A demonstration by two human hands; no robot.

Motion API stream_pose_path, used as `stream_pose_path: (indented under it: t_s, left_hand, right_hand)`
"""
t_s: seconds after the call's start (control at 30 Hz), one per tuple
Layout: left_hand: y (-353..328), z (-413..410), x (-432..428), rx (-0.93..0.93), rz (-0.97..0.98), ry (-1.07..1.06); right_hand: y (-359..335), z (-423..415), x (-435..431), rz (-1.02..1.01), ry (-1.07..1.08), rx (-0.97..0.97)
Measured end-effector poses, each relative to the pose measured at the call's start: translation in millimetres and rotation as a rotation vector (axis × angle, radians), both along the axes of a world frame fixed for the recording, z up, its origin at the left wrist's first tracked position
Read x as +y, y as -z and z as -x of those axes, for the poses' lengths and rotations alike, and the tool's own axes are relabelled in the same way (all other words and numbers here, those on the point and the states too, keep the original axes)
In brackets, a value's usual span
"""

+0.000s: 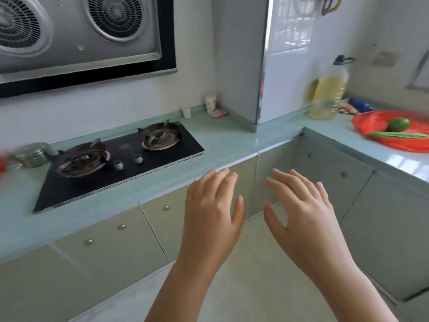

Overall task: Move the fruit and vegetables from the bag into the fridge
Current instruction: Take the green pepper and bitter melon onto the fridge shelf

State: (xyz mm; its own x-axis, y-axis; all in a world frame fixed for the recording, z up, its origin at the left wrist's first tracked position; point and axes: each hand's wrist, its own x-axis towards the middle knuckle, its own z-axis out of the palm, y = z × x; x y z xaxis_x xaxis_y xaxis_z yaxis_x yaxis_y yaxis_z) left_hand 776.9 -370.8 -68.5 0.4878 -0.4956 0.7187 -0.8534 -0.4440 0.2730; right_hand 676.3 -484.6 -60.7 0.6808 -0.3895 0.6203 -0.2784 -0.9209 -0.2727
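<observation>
A red plastic bag (pixel 371 122) lies open on the pale green counter at the far right. On it rest a round green fruit (pixel 398 124) and a long green vegetable (pixel 399 135). My left hand (pixel 212 205) and my right hand (pixel 299 205) hover side by side in front of the counter corner, palms down, fingers spread, holding nothing. Both are well left of the bag and below counter height. No fridge is in view.
A black two-burner gas hob (pixel 120 159) is set into the counter (pixel 232 140) on the left, under an extractor hood (pixel 76 31). A metal pot (pixel 34 154) stands at the far left. A large oil bottle (pixel 327 94) stands left of the bag. Cabinet doors run below.
</observation>
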Motion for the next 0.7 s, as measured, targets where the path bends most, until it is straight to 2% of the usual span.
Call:
stream_pose_path:
  t_s: [0.3, 0.7]
  left_hand:
    - [9.7, -9.3, -188.6, -0.014, -0.04, 0.325]
    - [-8.9, 5.2, -433.2, -0.037, 0.011, 0.544]
  right_hand:
    - [4.4, 26.9, -153.3, -0.067, 0.317, -0.11]
    - [-4.4, 40.5, -366.9, -0.007, 0.515, -0.126]
